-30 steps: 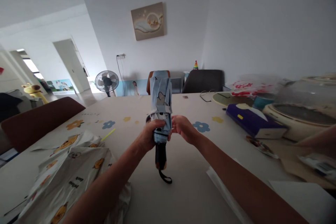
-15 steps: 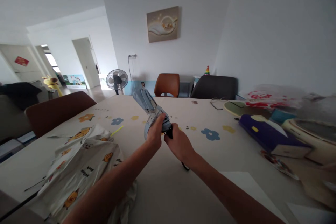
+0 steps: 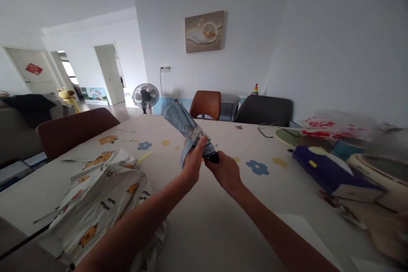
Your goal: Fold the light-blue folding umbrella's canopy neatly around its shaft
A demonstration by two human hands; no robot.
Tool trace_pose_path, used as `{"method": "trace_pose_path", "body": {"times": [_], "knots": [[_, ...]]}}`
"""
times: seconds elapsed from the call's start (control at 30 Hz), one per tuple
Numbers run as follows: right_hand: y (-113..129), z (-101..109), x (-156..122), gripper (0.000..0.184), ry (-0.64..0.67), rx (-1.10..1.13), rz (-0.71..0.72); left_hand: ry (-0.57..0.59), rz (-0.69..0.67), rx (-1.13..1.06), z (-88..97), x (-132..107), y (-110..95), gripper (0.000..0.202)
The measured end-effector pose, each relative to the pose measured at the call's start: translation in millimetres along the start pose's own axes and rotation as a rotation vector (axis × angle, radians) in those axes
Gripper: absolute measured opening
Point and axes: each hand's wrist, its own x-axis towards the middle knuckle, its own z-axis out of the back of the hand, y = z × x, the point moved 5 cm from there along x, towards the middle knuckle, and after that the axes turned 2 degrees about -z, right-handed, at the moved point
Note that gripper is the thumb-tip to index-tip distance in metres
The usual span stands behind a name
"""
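Observation:
A folded light-blue umbrella is held above the table, its tip slanting up and to the left. My left hand is wrapped round the folded canopy near its lower end. My right hand is closed round the black handle just below it. The two hands touch each other at the middle of the view.
A white garment with yellow duck prints lies at the near left. A purple box, a pot, glasses and a red-printed bag crowd the right side. Brown chairs stand around; a fan is behind.
The umbrella went from upright to slanting up-left. My right hand moved from the canopy's side down onto the handle. The view has turned slightly to the left.

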Motion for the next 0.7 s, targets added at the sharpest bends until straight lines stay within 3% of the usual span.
{"method": "trace_pose_path", "body": {"times": [0.13,0.23,0.3,0.37,0.43,0.5,0.57,0.6,0.63,0.7], "knots": [[-1,-9,-2,0.026,0.572,0.861,-0.195,-0.075,-0.066,-0.028,8.0,12,8,0.040],[7,2,-4,0.021,0.742,1.213,-0.158,-0.186,-0.016,-0.069,16.1,20,12,0.039],[8,8,-2,0.020,0.727,1.220,-0.132,-0.217,0.024,-0.065,17.8,21,12,0.033],[4,11,4,0.020,0.620,1.037,-0.126,-0.240,0.082,-0.066,18.6,20,14,0.026],[-4,21,15,0.018,0.339,0.719,-0.112,-0.263,0.140,-0.102,19.4,17,17,0.021],[-10,39,23,0.018,-0.045,0.401,-0.089,-0.268,0.177,-0.145,20.2,16,22,0.014],[-10,50,23,0.024,-0.276,0.266,-0.079,-0.258,0.217,-0.179,20.7,16,29,0.006],[-9,49,23,0.024,-0.272,0.300,-0.082,-0.254,0.262,-0.197,20.5,15,35,0.004],[-7,43,22,0.022,-0.177,0.393,-0.087,-0.250,0.324,-0.218,19.8,13,41,0.004],[2,25,17,0.024,0.169,0.721,-0.107,-0.222,0.463,-0.268,15.6,8,53,0.006]]}}
